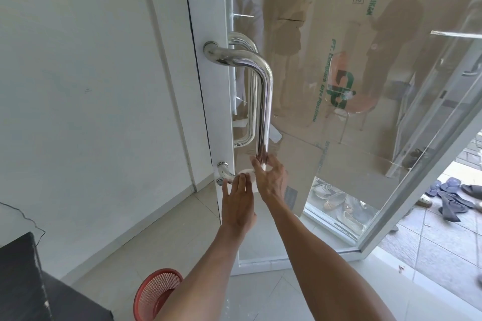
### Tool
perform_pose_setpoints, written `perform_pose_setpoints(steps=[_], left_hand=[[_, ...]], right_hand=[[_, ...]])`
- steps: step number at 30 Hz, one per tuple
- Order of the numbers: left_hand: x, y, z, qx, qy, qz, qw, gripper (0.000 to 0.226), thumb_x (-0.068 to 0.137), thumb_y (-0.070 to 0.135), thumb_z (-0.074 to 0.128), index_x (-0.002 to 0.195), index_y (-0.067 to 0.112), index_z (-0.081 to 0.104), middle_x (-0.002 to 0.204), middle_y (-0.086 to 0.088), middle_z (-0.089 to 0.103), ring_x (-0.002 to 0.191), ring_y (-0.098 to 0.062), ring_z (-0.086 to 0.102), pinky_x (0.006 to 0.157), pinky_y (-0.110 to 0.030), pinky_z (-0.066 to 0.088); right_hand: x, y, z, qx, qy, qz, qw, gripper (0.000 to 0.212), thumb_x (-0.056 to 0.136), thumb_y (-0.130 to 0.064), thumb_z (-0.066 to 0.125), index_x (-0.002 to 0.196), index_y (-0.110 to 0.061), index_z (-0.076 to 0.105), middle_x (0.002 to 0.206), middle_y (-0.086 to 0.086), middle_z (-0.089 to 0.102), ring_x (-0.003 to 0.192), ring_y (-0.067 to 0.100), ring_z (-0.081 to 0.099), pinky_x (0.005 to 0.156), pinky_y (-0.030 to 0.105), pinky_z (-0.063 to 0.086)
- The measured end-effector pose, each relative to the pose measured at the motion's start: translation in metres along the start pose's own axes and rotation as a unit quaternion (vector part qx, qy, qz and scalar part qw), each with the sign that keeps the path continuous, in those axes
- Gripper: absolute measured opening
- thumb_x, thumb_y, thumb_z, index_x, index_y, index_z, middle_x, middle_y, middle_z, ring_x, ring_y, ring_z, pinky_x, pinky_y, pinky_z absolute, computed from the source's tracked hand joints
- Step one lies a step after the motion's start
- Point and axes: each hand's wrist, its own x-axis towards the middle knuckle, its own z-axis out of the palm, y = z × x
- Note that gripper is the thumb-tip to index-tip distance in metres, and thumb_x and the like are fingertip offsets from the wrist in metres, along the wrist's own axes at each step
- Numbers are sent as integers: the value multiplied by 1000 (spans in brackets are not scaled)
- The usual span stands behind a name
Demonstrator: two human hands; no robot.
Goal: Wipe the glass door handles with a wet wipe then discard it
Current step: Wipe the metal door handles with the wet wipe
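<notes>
A shiny steel pull handle stands upright on the white frame of the glass door. A second handle shows through the glass on the far side. A white wet wipe is wrapped around the near handle's lower bend. My left hand presses the wipe from the left with its fingers. My right hand curls around the bottom of the bar and pinches the wipe from the right. Most of the wipe is hidden between the two hands.
A red mesh basket stands on the tiled floor at the bottom, left of my arms. A dark cabinet fills the lower left corner. Cardboard sheets lean behind the glass. Shoes lie outside beyond the open doorway at right.
</notes>
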Motion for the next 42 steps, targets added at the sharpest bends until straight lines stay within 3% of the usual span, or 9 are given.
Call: perform_pose_setpoints(steps=[4, 10, 15, 20, 23, 28, 33, 37, 42], left_hand=[[3, -13, 1, 29, -46, -9, 998, 94, 83, 15, 62, 152, 2, 0, 161, -13, 10, 151, -25, 4, 119, -52, 0], [7, -26, -6, -9, -82, -73, 994, 95, 84, 18, 57, 151, 1, -8, 162, -14, -9, 151, -24, -3, 121, -45, 1], [-7, -5, 2, -40, -58, -1, 998, 101, 83, 17, 63, 152, 4, -10, 163, -10, -9, 151, -23, -9, 122, -40, -2], [0, -1, 0, -50, -89, -30, 994, 105, 82, 15, 67, 150, -2, -10, 161, -18, -10, 150, -29, -8, 124, -38, 5], [14, -10, -10, -55, -111, -59, 991, 97, 83, 9, 62, 150, -5, -7, 161, -20, -7, 150, -30, -6, 124, -38, 7], [22, -21, -14, -78, -106, -110, 985, 97, 82, 7, 61, 150, -7, -7, 161, -20, -5, 150, -31, -2, 123, -36, 11], [6, -16, -1, -74, -80, -74, 991, 94, 82, 6, 59, 151, -4, -6, 161, -19, -7, 150, -30, -7, 124, -36, 7], [21, -24, -8, -50, -92, -74, 992, 91, 81, 7, 59, 149, -9, 0, 160, -23, 0, 150, -33, -1, 124, -36, 9], [42, -27, -15, -31, -123, -95, 987, 84, 88, 12, 54, 146, -16, 0, 157, -30, 1, 149, -36, 3, 123, -37, 13]], right_hand=[[0, 3, 3, -6, -13, 11, 1000, 35, 84, -53, 63, 99, -22, 66, 90, 6, 73, 92, 27, 67, 94, 46, 47], [-1, 1, 1, -15, 7, 5, 1000, 31, 82, -48, 68, 96, -20, 70, 92, -1, 72, 93, 22, 64, 92, 46, 47], [0, -4, -1, -23, -5, 9, 1000, 29, 80, -47, 68, 87, -19, 69, 72, 3, 70, 77, 22, 66, 86, 44, 49], [1, -5, -4, -58, -12, 1, 998, 22, 80, -45, 69, 83, -23, 68, 61, -4, 61, 71, 18, 62, 90, 45, 48], [3, -6, -6, -71, -16, -5, 997, 18, 80, -43, 71, 82, -25, 68, 55, -7, 51, 65, 18, 56, 84, 39, 46], [5, -2, -8, -86, -34, -10, 996, 20, 79, -44, 71, 83, -25, 69, 62, 2, 57, 66, 22, 56, 86, 42, 46], [7, -4, -8, -78, -30, -6, 997, 19, 77, -43, 72, 80, -24, 68, 65, 0, 64, 71, 22, 62, 92, 44, 47], [8, -4, -6, -69, -22, -2, 997, 18, 77, -40, 74, 75, -24, 65, 56, -6, 53, 63, 21, 54, 83, 38, 41], [11, -3, -8, -73, -37, 0, 997, 22, 77, -43, 72, 85, -22, 70, 72, 4, 68, 76, 24, 63, 95, 45, 47]])
